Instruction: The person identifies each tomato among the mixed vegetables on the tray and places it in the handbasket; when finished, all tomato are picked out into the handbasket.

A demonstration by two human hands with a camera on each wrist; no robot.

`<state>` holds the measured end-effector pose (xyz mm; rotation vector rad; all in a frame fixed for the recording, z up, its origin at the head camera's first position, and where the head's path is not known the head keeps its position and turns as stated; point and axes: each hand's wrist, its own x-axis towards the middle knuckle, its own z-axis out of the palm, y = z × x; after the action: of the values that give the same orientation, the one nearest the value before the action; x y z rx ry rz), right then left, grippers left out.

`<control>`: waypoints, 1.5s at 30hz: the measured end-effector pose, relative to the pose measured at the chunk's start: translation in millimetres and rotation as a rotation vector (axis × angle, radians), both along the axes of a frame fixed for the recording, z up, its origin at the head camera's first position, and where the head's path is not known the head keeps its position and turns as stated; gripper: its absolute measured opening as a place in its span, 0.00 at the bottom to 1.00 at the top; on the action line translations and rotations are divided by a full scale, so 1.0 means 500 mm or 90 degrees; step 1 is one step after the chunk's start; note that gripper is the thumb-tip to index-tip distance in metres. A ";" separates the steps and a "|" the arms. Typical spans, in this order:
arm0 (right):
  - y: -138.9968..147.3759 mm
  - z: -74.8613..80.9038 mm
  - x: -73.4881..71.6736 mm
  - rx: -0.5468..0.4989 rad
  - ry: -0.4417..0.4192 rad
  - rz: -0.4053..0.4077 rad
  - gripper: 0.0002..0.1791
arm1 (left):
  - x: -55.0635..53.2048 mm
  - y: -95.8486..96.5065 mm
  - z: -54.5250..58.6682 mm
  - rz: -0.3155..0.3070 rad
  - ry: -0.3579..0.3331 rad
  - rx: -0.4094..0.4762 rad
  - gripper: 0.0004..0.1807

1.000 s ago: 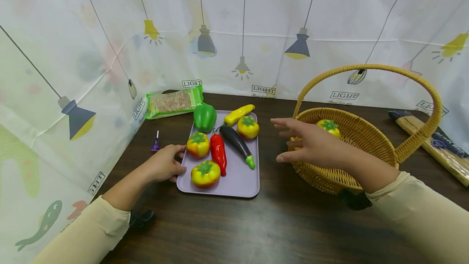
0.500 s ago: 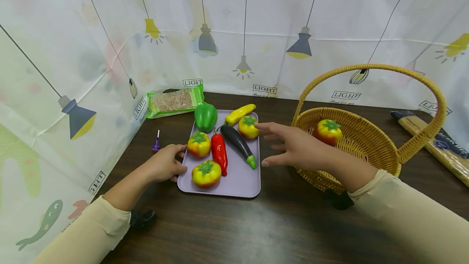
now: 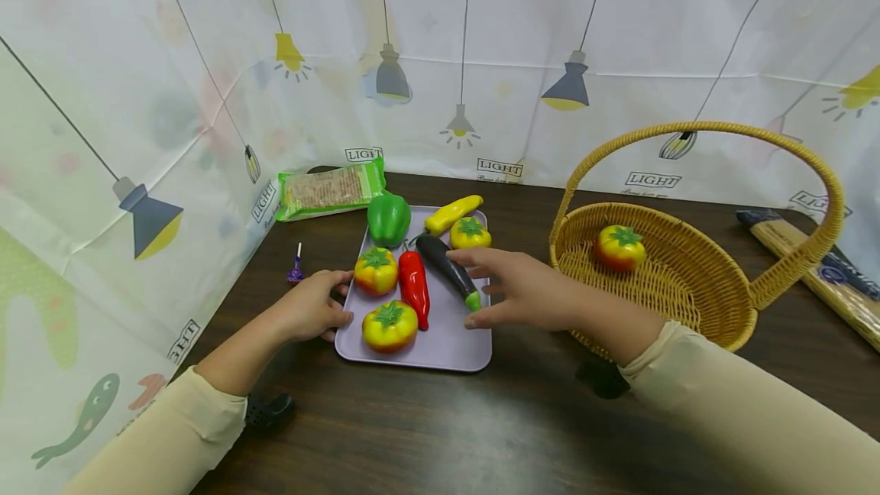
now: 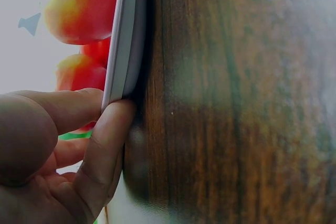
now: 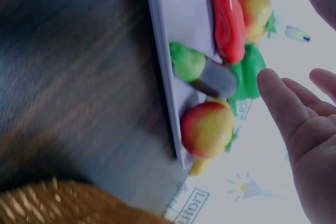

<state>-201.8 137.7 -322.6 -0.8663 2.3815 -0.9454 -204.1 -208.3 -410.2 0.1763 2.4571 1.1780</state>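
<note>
My left hand [image 3: 311,308] pinches the left rim of a lilac tray [image 3: 450,351]; in the left wrist view the thumb is above the rim and a finger [image 4: 107,145] below. Over the tray's right side, my right hand [image 3: 519,289] hangs with fingers spread, holding nothing, close to the eggplant [image 3: 440,257] and partly overlapping it. Also on the tray lie a red chili pepper [image 3: 414,290], a green bell pepper [image 3: 389,220], a yellow pepper [image 3: 452,212] and three yellow-red tomatoes, the one nearest the right hand being a tomato [image 5: 207,129] at the back right corner.
A wicker basket [image 3: 663,292] with a tall handle stands right of the tray, one yellow-red tomato [image 3: 620,248] inside. Behind the tray lies a green-edged packet [image 3: 330,191]. A purple lollipop [image 3: 296,273] is at left, a long spaghetti-like pack [image 3: 791,247] at far right.
My right hand has moved left from over the basket to over the tray's right side, uncovering the tomato in the basket. The left hand keeps its hold on the tray.
</note>
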 end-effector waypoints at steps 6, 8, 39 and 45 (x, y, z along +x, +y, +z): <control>-0.026 -0.014 -0.001 0.011 -0.010 0.025 0.50 | 0.000 0.002 0.001 0.003 -0.004 0.004 0.40; -0.033 -0.018 -0.001 0.013 -0.011 0.028 0.50 | 0.000 0.003 0.000 0.008 -0.006 0.005 0.40; -0.123 -0.060 -0.001 0.026 0.000 0.103 0.46 | 0.000 -0.002 -0.002 0.010 -0.012 -0.004 0.41; -0.131 -0.062 -0.002 0.032 0.020 0.107 0.46 | 0.000 -0.002 -0.001 0.005 -0.007 0.000 0.41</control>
<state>-202.6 72.0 -353.6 -1.0499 2.3063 -0.8075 -204.1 -209.5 -410.6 0.1599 2.4509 1.1789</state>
